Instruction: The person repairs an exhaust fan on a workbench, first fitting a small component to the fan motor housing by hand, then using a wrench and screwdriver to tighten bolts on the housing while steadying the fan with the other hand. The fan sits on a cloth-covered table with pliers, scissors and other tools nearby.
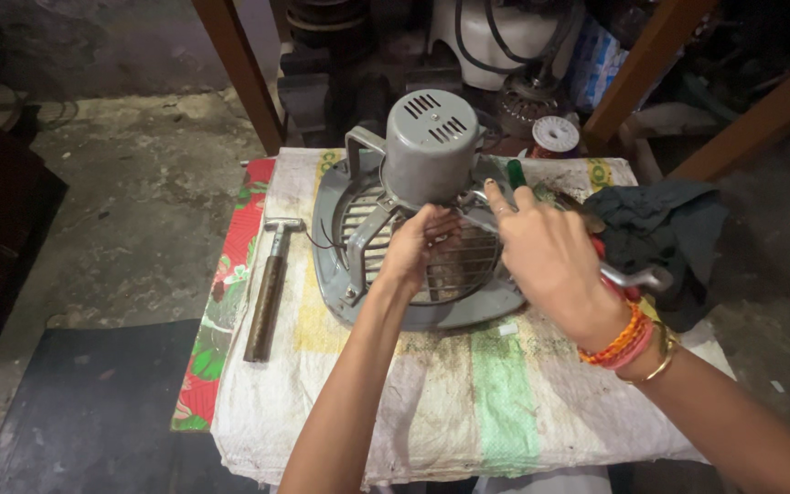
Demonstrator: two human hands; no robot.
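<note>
Soft overhead light, dim shadowy edges.

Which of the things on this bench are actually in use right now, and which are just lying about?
In use:
grey fan unit
left hand on its grille
right hand holding a metal tool

Lying about:
hammer
dark cloth
white spool
green-handled tool

A small repair workshop: a grey metal exhaust fan with motor housing [427, 183] lies on a stained woven sack [468, 393] covering the tabletop, beside a rusty steel hammer [267, 293], above a grimy bare concrete floor [139, 201], with a bare motor winding [525, 105] behind.
</note>
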